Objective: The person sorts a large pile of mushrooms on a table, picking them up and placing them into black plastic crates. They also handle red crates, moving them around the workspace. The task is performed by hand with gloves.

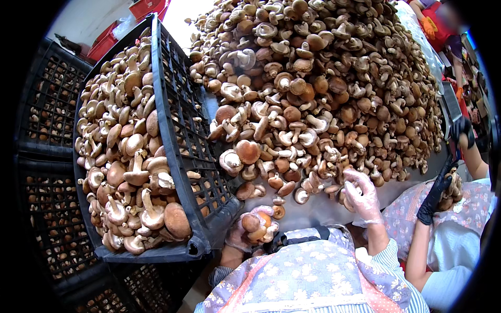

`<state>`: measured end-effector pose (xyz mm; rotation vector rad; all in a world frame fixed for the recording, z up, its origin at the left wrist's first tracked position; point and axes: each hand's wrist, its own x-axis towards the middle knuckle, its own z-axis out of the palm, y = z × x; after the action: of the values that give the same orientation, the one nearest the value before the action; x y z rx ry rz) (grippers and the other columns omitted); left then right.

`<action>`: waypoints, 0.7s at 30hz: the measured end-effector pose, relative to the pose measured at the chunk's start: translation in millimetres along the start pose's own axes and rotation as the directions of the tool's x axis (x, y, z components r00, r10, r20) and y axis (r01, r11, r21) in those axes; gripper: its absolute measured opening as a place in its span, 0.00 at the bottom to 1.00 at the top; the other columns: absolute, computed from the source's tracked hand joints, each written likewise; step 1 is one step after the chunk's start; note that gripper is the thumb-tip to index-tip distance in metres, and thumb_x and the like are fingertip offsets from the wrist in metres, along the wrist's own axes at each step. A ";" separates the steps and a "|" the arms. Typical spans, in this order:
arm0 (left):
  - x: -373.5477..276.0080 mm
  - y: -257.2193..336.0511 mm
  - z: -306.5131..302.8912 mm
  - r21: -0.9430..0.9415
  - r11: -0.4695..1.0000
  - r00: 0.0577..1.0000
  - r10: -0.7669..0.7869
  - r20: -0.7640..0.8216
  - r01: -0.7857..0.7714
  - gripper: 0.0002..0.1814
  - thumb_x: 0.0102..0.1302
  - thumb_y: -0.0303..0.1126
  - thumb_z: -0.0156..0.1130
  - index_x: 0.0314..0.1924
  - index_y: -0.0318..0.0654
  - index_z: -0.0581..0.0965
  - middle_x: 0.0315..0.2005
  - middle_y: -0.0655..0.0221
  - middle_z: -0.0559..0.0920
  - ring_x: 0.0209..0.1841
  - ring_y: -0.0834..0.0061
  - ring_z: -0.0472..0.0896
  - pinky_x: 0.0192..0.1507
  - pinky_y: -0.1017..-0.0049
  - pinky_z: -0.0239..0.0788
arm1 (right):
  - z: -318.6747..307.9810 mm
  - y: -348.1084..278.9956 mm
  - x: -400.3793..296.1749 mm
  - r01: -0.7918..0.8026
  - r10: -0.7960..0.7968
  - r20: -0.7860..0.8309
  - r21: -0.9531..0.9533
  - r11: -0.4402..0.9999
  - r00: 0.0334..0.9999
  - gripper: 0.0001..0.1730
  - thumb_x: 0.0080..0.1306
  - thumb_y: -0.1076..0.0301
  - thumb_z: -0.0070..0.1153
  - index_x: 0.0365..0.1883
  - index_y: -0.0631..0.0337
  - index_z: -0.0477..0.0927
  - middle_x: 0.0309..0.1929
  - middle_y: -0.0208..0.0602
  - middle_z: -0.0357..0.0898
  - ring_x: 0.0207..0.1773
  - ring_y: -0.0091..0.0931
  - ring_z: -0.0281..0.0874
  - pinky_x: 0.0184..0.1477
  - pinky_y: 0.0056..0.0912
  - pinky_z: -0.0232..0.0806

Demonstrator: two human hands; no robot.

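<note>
My left hand [242,234], in a clear plastic glove, holds several mushrooms [256,225] in its palm near the table edge, beside the corner of a black plastic crate [188,231]. The crate is heaped with brown-capped mushrooms [135,144]. My right hand [362,195], gloved the same way, reaches to the near edge of a large mushroom pile [313,98]. Its fingers are bent at a mushroom [344,201], partly hidden by the hand; whether they grip it cannot be told.
More black crates of mushrooms [51,219] stand at the left. A co-worker's black-gloved hand [434,195] holds mushrooms [450,191] close by on the right. Another person in a red apron [434,27] is at the far right. Red crates [103,41] lie beyond at the back left.
</note>
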<state>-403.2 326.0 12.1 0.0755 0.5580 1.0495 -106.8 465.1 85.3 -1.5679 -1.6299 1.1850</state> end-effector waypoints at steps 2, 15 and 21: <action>-0.3 -1.2 0.1 0.019 1.000 1.000 -0.002 0.004 0.002 0.39 0.60 0.56 0.60 0.59 0.31 0.68 0.40 0.49 0.80 0.34 0.67 0.80 0.35 0.74 0.73 | -5.9 -13.1 -13.5 -0.116 0.119 0.065 -0.048 0.992 0.991 0.16 0.63 0.74 0.57 0.50 0.61 0.79 0.41 0.30 0.77 0.31 0.16 0.72 0.34 0.19 0.67; -3.2 -1.3 -0.5 0.061 0.998 0.997 -0.003 0.080 -0.002 0.46 0.57 0.62 0.63 0.60 0.27 0.68 0.43 0.50 0.81 0.37 0.70 0.82 0.37 0.75 0.75 | 78.5 3.4 -18.0 0.258 -0.205 0.216 -0.259 0.931 0.955 0.04 0.61 0.67 0.60 0.34 0.50 0.81 0.35 0.33 0.80 0.38 0.33 0.79 0.40 0.30 0.72; -1.8 3.2 -10.0 -0.039 0.997 0.982 -0.060 0.180 0.068 0.41 0.57 0.54 0.67 0.59 0.27 0.68 0.44 0.49 0.80 0.37 0.68 0.82 0.37 0.74 0.75 | 60.2 3.4 -18.9 -0.673 0.293 0.610 0.705 0.223 0.736 0.19 0.70 0.63 0.54 0.58 0.55 0.72 0.44 0.36 0.77 0.39 0.32 0.81 0.39 0.36 0.76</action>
<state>-411.1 324.1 5.2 0.1101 0.3718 0.9810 -155.4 434.2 59.1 -1.0875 -0.2458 2.3038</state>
